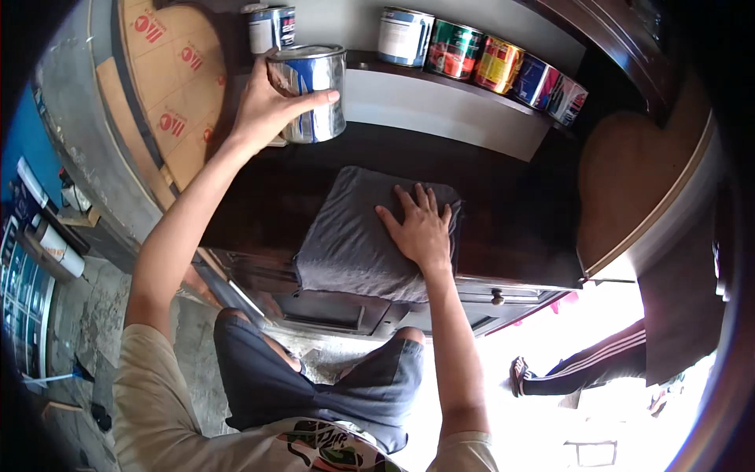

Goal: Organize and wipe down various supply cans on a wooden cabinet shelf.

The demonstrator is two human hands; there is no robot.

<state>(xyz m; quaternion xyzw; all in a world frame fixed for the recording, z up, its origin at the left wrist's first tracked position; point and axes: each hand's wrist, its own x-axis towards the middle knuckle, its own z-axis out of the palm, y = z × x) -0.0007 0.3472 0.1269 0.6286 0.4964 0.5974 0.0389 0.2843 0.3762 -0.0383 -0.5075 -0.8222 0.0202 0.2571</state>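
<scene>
Silver can [324, 77] partly hides the shelf [363, 62] bearing colourful cans [454, 49].

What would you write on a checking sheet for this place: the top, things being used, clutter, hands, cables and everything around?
Surface: dark, shiny cabinet top, partly covered by a gray cloth.
Things in use: silver can with a blue label; the cloth is wrinkled and seems to hang slightly over the front edge.
Clutter: five cans in a row on the shelf, plus another can behind the held one.
Hands: left hand grips the silver can's side; right hand rests on the cloth, fingers spread.
Cables: nothing seen clearly.
Surroundings: gray floor; another person's leg at lower right, in glare.
</scene>
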